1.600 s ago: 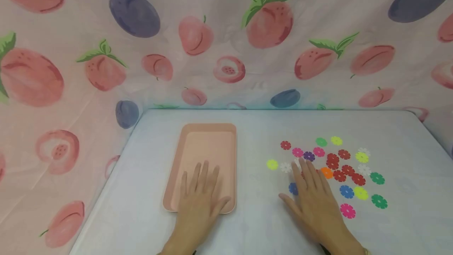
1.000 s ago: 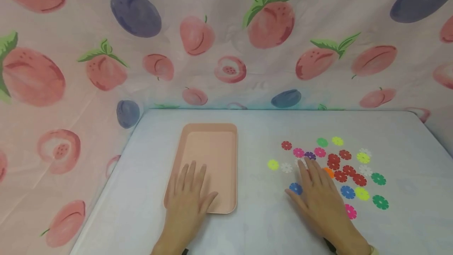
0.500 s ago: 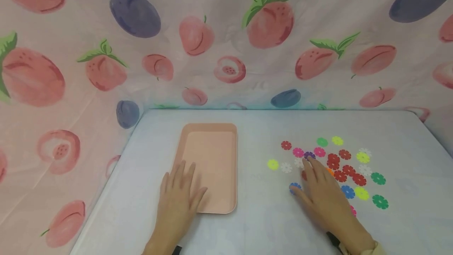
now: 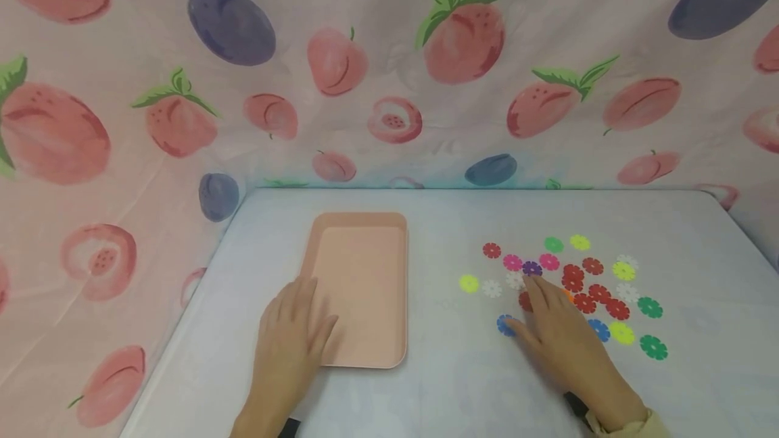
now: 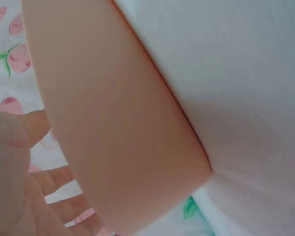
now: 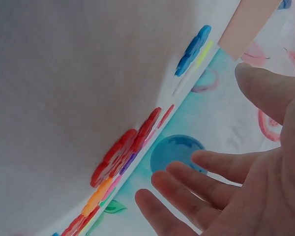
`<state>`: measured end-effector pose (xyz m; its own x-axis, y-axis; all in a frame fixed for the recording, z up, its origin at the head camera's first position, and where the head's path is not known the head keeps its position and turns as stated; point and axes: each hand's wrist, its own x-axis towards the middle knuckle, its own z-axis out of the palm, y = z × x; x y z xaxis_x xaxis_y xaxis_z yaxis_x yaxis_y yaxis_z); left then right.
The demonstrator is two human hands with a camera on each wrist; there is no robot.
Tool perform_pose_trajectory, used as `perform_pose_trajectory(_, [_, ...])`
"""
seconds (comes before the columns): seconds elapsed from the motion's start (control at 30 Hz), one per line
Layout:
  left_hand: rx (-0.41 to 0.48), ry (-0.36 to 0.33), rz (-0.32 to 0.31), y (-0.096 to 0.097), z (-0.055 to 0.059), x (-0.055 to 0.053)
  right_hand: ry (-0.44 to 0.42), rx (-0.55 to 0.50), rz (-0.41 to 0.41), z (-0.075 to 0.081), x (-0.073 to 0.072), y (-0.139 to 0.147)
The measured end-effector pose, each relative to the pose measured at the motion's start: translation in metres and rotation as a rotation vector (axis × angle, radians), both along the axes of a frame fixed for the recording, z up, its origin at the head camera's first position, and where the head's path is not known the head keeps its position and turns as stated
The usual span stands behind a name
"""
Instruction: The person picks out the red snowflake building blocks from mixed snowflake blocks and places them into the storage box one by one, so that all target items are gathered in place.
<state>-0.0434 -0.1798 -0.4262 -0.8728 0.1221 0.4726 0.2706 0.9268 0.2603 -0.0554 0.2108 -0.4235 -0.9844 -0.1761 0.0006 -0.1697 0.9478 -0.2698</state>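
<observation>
A shallow peach-coloured tray (image 4: 365,289) lies on the left half of the table. My left hand (image 4: 289,333) is over its near left edge, fingers loosely extended. In the left wrist view, the tray's wall (image 5: 118,123) hides those fingertips. Flower-shaped plastic discs in several colours are scattered on the right. My right hand (image 4: 562,333) hovers above them, fingers relaxed, nothing held. Its thumb is by a blue disc (image 4: 505,325), its fingertips near a white disc (image 4: 514,280) and a dark red disc (image 4: 526,301). The right wrist view shows spread fingers (image 6: 187,191) apart from the discs.
The white-covered table (image 4: 435,357) ends at a peach-patterned cloth (image 4: 389,73) behind and to the left. Some red discs (image 4: 573,278) overlap or touch. A yellow disc (image 4: 468,283) is nearest the tray; green discs (image 4: 654,347) lie farthest right.
My left hand has shifted left from over the tray to its left edge. My right hand has moved slightly right, its fingers and thumb bending a little. The discs and tray have stayed put.
</observation>
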Motion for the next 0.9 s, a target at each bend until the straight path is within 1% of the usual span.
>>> perform_pose_trajectory(0.07, [0.007, 0.012, -0.001, -0.003, 0.000, -0.001, -0.013, -0.004, -0.005, 0.000, -0.001, 0.001])
perform_pose_trajectory(0.17, [0.009, 0.008, 0.008, -0.007, 0.001, -0.001, -0.024, -0.011, -0.016, 0.000, -0.001, 0.002])
perform_pose_trajectory(0.43, [0.024, 0.007, 0.037, -0.017, 0.000, -0.002, 0.005, -0.009, -0.011, -0.002, -0.005, 0.004])
perform_pose_trajectory(0.6, [0.049, -0.034, 0.049, -0.021, 0.001, -0.002, 0.018, -0.011, -0.002, -0.004, -0.007, 0.008])
perform_pose_trajectory(0.9, [0.093, -0.146, 0.071, -0.027, 0.004, -0.001, 0.007, -0.027, -0.004, -0.002, -0.011, 0.010])
